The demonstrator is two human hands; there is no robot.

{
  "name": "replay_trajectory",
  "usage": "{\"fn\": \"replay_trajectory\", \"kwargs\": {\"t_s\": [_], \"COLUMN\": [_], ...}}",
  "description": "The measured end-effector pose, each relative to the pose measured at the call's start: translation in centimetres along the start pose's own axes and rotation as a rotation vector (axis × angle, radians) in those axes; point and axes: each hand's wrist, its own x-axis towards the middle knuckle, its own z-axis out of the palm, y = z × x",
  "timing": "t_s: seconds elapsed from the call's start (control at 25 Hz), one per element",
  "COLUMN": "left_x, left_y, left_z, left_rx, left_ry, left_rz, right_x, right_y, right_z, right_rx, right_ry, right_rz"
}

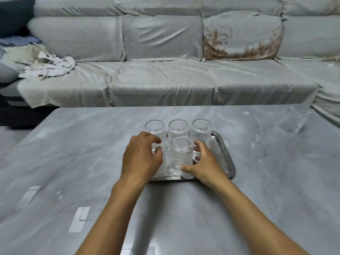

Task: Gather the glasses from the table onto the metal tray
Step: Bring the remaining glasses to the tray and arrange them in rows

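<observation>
A metal tray (225,153) lies on the grey table and carries several clear glasses. Three stand in a back row: left glass (155,127), middle glass (178,127), right glass (201,127). A fourth, the front glass (181,153), stands before them. My right hand (206,165) wraps around the front glass, thumb at its base and fingers behind it. My left hand (141,157) hovers at the tray's left side with fingers curled apart, its fingertips beside the back left glass. Another clear glass (299,119) stands alone at the table's far right.
The marble-patterned grey table (92,162) stretches wide on both sides of the tray. Behind it runs a sofa (165,80) under a grey cover, with crumpled cloth (47,67) on its left end.
</observation>
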Motion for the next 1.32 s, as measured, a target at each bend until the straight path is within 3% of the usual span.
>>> {"fn": "replay_trajectory", "kwargs": {"t_s": [0.12,0.28,0.44,0.64,0.84,0.96,1.12,1.24,1.32], "left_x": [-2.2,-3.5,1.0,5.7,6.8,6.8,6.6,5.6,4.0], "left_y": [4.1,10.5,16.9,17.8,18.0,17.4,17.6,18.4,18.7], "left_z": [1.3,7.9,16.1,22.3,23.8,24.2,23.9,22.3,20.4], "left_rx": [-0.086,-0.004,0.263,0.407,0.437,0.467,0.496,0.458,0.325], "left_ry": [0.030,-0.201,-0.690,-0.926,-0.903,-0.890,-0.926,-0.928,-0.797], "left_rz": [0.214,0.531,0.477,0.402,0.468,0.493,0.447,0.432,0.443], "right_x": [-0.5,-0.7,0.2,5.5,12.9,16.2,16.1,11.3,6.7], "right_y": [0.6,3.7,8.6,13.7,16.8,18.5,18.8,16.6,13.7], "right_z": [-5.6,-14.6,-23.1,-29.3,-29.4,-29.8,-29.7,-28.0,-25.9], "right_rx": [0.075,0.017,-0.235,-0.425,-0.349,-0.421,-0.375,-0.095,0.119], "right_ry": [0.115,0.336,0.419,0.441,0.616,0.537,0.554,0.520,0.491], "right_rz": [0.000,0.038,0.072,0.142,0.216,0.276,0.234,0.231,0.179]}}
